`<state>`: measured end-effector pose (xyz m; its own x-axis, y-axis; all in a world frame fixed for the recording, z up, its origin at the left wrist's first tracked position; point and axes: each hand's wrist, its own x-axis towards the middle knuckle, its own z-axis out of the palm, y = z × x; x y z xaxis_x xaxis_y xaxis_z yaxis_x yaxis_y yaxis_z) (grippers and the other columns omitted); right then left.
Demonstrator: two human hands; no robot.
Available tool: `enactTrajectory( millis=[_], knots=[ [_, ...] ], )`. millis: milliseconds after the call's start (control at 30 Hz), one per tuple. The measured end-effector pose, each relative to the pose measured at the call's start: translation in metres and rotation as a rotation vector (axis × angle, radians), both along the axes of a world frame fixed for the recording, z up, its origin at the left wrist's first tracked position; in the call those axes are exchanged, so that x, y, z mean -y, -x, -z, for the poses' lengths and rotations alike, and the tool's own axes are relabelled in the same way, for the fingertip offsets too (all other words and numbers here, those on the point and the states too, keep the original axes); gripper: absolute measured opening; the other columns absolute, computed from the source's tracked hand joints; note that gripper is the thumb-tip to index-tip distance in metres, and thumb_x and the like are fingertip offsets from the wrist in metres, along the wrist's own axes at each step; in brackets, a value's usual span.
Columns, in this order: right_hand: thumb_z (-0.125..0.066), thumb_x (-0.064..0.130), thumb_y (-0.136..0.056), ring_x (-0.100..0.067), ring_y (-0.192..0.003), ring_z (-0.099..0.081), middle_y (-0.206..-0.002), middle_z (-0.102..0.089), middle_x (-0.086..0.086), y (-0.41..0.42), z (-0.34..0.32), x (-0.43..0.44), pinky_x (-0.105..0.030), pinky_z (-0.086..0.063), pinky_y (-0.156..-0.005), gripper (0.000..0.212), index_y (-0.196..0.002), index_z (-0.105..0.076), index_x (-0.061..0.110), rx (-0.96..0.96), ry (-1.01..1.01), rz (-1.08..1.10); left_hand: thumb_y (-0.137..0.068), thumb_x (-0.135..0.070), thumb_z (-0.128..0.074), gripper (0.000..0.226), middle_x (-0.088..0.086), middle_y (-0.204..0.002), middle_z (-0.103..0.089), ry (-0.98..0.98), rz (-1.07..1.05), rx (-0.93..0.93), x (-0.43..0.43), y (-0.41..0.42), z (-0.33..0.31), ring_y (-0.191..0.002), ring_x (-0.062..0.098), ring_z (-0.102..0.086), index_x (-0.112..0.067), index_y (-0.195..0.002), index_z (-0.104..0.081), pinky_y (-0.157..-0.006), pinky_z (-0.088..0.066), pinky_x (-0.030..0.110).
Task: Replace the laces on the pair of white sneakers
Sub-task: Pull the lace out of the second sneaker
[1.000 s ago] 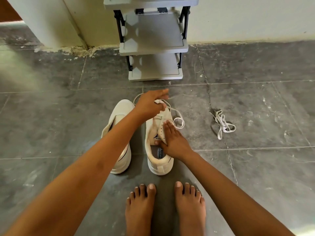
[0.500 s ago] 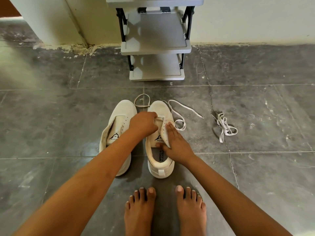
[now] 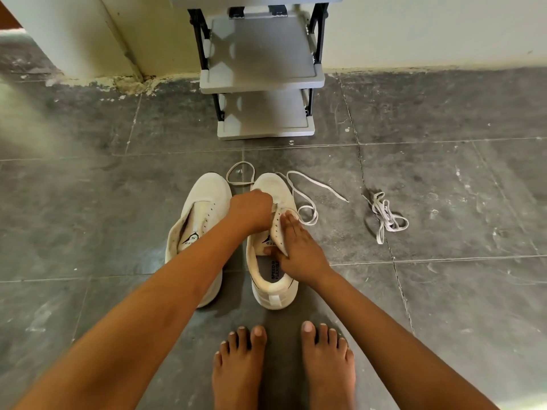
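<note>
Two white sneakers stand side by side on the grey tile floor. The left sneaker (image 3: 196,220) has bare eyelets. My left hand (image 3: 251,210) reaches across to the right sneaker (image 3: 270,184), fingers curled over its lower eyelets, pinching the white lace (image 3: 307,187). That lace trails loose to the right and loops ahead of the toe. My right hand (image 3: 297,251) holds the right sneaker's eyelet flap, straight fingers on the outside and thumb inside by the tongue. A second bundled lace (image 3: 387,217) lies on the floor to the right.
A grey shelf rack (image 3: 260,81) with black posts stands against the wall just beyond the shoes. My bare feet (image 3: 284,365) are right behind the sneakers. A wall corner with crumbling plaster (image 3: 130,81) is at the far left.
My left hand, which was stretched forward past the toe a second ago, has come back onto the right sneaker's eyelets. The lace now lies slack on the floor. My right hand has stayed put.
</note>
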<state>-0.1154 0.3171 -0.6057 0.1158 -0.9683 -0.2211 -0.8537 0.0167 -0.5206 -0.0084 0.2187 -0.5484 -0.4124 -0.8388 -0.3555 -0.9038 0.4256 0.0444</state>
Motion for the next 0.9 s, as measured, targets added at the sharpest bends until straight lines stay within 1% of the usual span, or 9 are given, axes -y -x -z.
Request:
enactTrajectory(
  millis=[133,233,367,600,633,700,800,867,900],
  knots=[
    [-0.046,0.038,-0.094,-0.019,-0.146,0.003,-0.158,0.006,-0.009,-0.001,-0.002,0.001,-0.029,-0.004,-0.116,0.080,-0.149,0.002,0.006,0.015,0.000,0.004,-0.083,-0.005,-0.055,0.008,0.006,-0.077,-0.057,-0.329,-0.252,-0.447,0.007,0.005,-0.008,-0.075,0.019,-0.051,-0.007,-0.082,-0.062,-0.061,-0.041,0.024],
    [-0.045,0.037,-0.095,-0.019,-0.146,0.004,-0.158,0.006,-0.009,-0.001,-0.001,0.000,-0.028,-0.002,-0.117,0.078,-0.149,0.002,0.006,0.019,0.007,-0.004,-0.082,-0.003,-0.060,0.013,0.002,-0.084,-0.060,-0.351,-0.348,-0.635,0.003,-0.002,-0.009,-0.078,0.014,-0.054,-0.008,-0.091,-0.067,-0.063,-0.043,0.020],
    [-0.044,0.038,-0.096,-0.018,-0.146,0.005,-0.158,0.006,-0.009,-0.001,-0.001,0.000,-0.028,-0.001,-0.116,0.078,-0.149,0.002,0.005,-0.002,0.009,-0.017,-0.083,-0.018,-0.063,0.027,0.005,-0.107,-0.060,-0.054,-0.102,-0.270,0.004,-0.012,-0.003,-0.097,0.021,-0.058,-0.014,-0.110,-0.067,-0.076,-0.043,0.027],
    [-0.044,0.040,-0.096,-0.018,-0.146,0.004,-0.159,0.006,-0.009,-0.001,-0.002,0.001,-0.028,-0.002,-0.116,0.078,-0.149,0.002,0.005,-0.012,-0.003,-0.016,-0.090,-0.016,-0.055,0.018,0.011,-0.104,-0.064,0.082,-0.093,-0.106,0.003,-0.004,-0.006,-0.093,0.025,-0.062,-0.007,-0.099,-0.068,-0.075,-0.048,0.032],
    [-0.043,0.041,-0.096,-0.018,-0.146,0.004,-0.159,0.006,-0.009,-0.001,-0.002,0.001,-0.029,-0.003,-0.116,0.079,-0.149,0.001,0.005,-0.015,-0.008,-0.018,-0.089,-0.017,-0.057,0.017,0.012,-0.101,-0.065,0.033,-0.109,-0.154,0.004,-0.004,-0.010,-0.089,0.024,-0.061,-0.006,-0.095,-0.068,-0.073,-0.047,0.032],
    [-0.043,0.042,-0.096,-0.019,-0.146,0.003,-0.159,0.005,-0.009,0.000,-0.002,0.001,-0.029,-0.004,-0.117,0.078,-0.149,0.000,0.005,-0.027,-0.009,-0.022,-0.088,-0.015,-0.060,0.016,0.013,-0.086,-0.066,-0.214,-0.203,-0.448,0.009,-0.005,-0.022,-0.074,0.019,-0.057,-0.001,-0.086,-0.068,-0.064,-0.047,0.028],
    [-0.042,0.043,-0.096,-0.018,-0.146,0.003,-0.159,0.005,-0.008,0.000,-0.002,0.001,-0.029,-0.005,-0.116,0.078,-0.149,0.001,0.006,-0.025,-0.003,-0.021,-0.088,-0.013,-0.062,0.010,-0.001,-0.066,-0.060,-0.487,-0.422,-0.862,0.005,-0.011,-0.039,-0.059,0.009,-0.049,-0.006,-0.085,-0.069,-0.047,-0.041,0.012],
    [-0.042,0.043,-0.096,-0.018,-0.146,0.003,-0.159,0.005,-0.008,0.000,-0.002,0.001,-0.028,-0.004,-0.116,0.078,-0.149,0.001,0.006,-0.030,0.001,-0.027,-0.089,-0.010,-0.060,0.016,-0.002,-0.080,-0.064,-0.462,-0.479,-0.925,0.002,-0.013,-0.036,-0.069,0.008,-0.054,-0.009,-0.102,-0.069,-0.054,-0.044,0.012],
    [-0.042,0.043,-0.096,-0.018,-0.146,0.004,-0.159,0.005,-0.008,0.000,-0.002,0.001,-0.028,-0.003,-0.116,0.078,-0.149,0.001,0.006,-0.031,0.000,-0.029,-0.089,-0.009,-0.059,0.023,0.000,-0.092,-0.065,-0.392,-0.429,-0.844,0.002,-0.015,-0.032,-0.078,0.010,-0.057,-0.009,-0.111,-0.066,-0.063,-0.047,0.016]
  ],
)
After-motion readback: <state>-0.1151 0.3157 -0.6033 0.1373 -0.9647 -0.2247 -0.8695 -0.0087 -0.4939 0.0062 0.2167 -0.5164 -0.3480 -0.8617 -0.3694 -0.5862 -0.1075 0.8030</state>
